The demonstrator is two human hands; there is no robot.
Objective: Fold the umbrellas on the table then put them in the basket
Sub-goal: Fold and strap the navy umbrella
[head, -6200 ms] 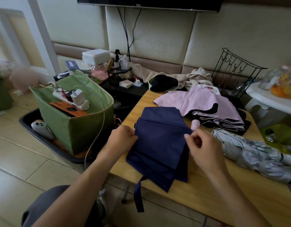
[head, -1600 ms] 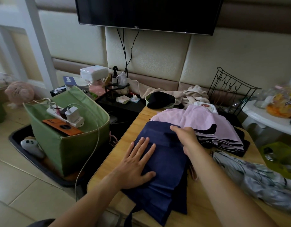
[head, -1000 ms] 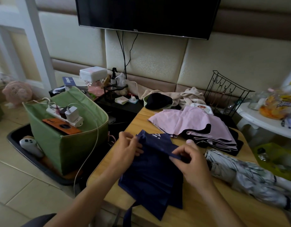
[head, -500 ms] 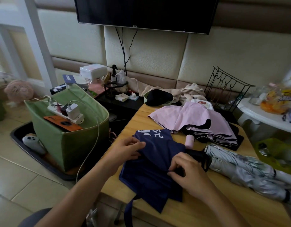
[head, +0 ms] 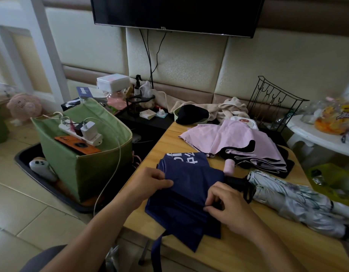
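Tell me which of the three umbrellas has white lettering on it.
The navy umbrella, the one both hands grip at the table's near edge. The pink umbrella behind it is plain, and the grey umbrella to its right has a faint pattern.

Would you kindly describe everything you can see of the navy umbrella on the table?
The navy umbrella is collapsed, its dark blue fabric canopy pleated into flat overlapping panels on the wooden table. White lettering shows at its far end. A black handle with a loop points toward the silver umbrella. A navy strap hangs over the table's near edge. The left hand pinches a fold, and the right hand pinches the fabric near the handle.
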